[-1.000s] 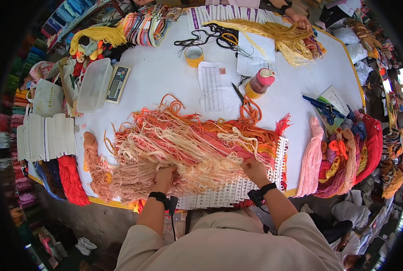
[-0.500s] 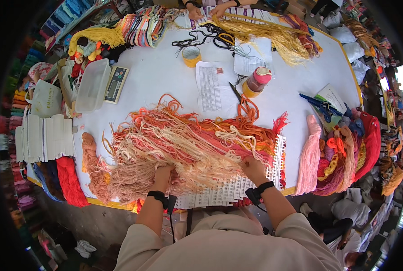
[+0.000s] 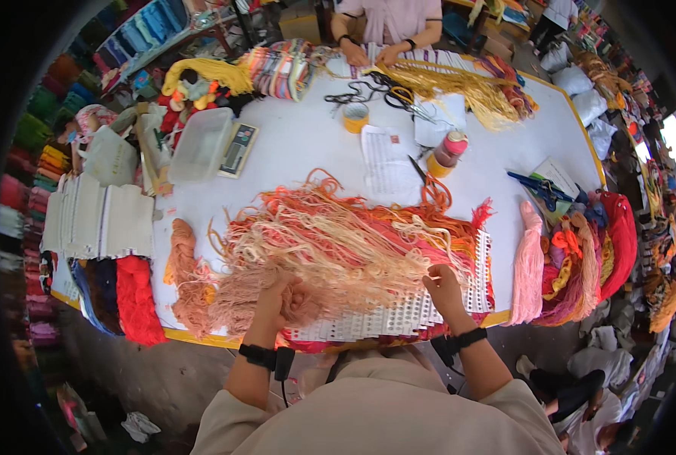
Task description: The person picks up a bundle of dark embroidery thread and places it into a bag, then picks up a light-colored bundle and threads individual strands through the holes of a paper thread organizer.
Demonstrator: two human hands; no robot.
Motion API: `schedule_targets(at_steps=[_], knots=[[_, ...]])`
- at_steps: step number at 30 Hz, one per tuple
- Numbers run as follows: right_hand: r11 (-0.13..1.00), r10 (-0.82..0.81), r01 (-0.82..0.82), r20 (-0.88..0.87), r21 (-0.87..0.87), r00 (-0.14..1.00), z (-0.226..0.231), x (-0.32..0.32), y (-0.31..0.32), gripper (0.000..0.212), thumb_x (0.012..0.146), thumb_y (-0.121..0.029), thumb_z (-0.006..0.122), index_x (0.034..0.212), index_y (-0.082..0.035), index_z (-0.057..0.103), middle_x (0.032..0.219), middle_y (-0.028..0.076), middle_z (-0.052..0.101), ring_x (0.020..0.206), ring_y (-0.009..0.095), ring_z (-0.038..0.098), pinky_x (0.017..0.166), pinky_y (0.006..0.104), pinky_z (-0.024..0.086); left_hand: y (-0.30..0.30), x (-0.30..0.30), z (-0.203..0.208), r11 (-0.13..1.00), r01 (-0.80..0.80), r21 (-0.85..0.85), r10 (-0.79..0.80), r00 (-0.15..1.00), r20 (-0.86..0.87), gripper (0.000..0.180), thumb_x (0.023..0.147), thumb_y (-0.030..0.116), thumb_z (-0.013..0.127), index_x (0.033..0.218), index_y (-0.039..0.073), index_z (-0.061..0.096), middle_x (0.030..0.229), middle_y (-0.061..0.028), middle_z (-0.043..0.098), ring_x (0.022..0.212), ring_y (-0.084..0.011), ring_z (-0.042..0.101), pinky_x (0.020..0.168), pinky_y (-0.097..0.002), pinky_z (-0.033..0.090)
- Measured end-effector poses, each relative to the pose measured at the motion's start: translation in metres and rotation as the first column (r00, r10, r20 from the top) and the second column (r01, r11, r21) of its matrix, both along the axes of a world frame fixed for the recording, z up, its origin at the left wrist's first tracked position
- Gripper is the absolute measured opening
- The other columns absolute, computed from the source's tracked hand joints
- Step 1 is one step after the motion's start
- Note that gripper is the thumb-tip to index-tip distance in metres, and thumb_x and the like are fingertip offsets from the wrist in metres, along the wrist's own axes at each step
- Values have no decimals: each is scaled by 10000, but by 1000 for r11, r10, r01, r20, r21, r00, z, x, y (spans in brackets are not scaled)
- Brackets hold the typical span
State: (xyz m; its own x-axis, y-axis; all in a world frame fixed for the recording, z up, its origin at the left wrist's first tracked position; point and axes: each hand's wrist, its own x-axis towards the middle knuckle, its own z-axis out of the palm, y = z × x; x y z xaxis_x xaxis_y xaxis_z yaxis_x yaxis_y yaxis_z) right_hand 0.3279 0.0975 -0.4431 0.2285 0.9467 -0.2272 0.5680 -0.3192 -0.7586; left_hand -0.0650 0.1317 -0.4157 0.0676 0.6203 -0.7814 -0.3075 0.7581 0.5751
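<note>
A wide heap of loose embroidery thread [image 3: 330,235] in orange, coral pink and cream lies across the near side of the table. Beneath its front edge, white punched cards [image 3: 383,318] lie overlapped in a row. My left hand [image 3: 279,301] is closed around a bunch of dusty-pink thread [image 3: 302,302] at the heap's near left. At the right end of the cream strands, my right hand [image 3: 444,290] is pinched; whatever lies between its fingertips is too small to make out.
Scissors with orange handles [image 3: 435,193] and a pink-lidded bottle [image 3: 448,152] stand beyond the heap. Skeins [image 3: 527,265] lie at the right, a stack of white cards [image 3: 99,216] at the left. Across the table, another person's hands [image 3: 372,54] work over golden thread [image 3: 459,87].
The whole view has tilted upward and shifted left, bringing more of the person opposite into sight. My left hand has gathered the dusty-pink thread into a bunch. My right hand stays near the cream strands.
</note>
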Motion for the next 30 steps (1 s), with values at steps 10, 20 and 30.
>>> schedule_targets(at_steps=[10,20,30], knots=[[942,336,-263,-523,210,783,169,-175,-10,120,876,-80,661,980,-34,625,906,17,594,747,62,550,648,235,474,-40,40,128,865,-80,495,-199,851,486,554,985,414,451,1303,-39,482,1435,-155,410,1315,-252,418,1093,-416,339],[985,112,-168,-832,22,544,178,-195,-34,81,904,-84,638,974,-50,615,872,-9,591,677,50,516,647,209,446,-56,22,128,855,113,507,-377,806,457,629,996,446,399,1396,-39,379,1425,-125,421,1289,-221,439,1066,-388,372],[974,222,-145,-618,174,754,163,-205,-50,112,956,-186,577,954,-77,603,840,-23,574,665,40,498,620,200,430,-58,21,132,836,157,526,-416,807,420,532,1014,351,409,1378,-36,413,1423,-126,427,1283,-226,448,1073,-378,371]])
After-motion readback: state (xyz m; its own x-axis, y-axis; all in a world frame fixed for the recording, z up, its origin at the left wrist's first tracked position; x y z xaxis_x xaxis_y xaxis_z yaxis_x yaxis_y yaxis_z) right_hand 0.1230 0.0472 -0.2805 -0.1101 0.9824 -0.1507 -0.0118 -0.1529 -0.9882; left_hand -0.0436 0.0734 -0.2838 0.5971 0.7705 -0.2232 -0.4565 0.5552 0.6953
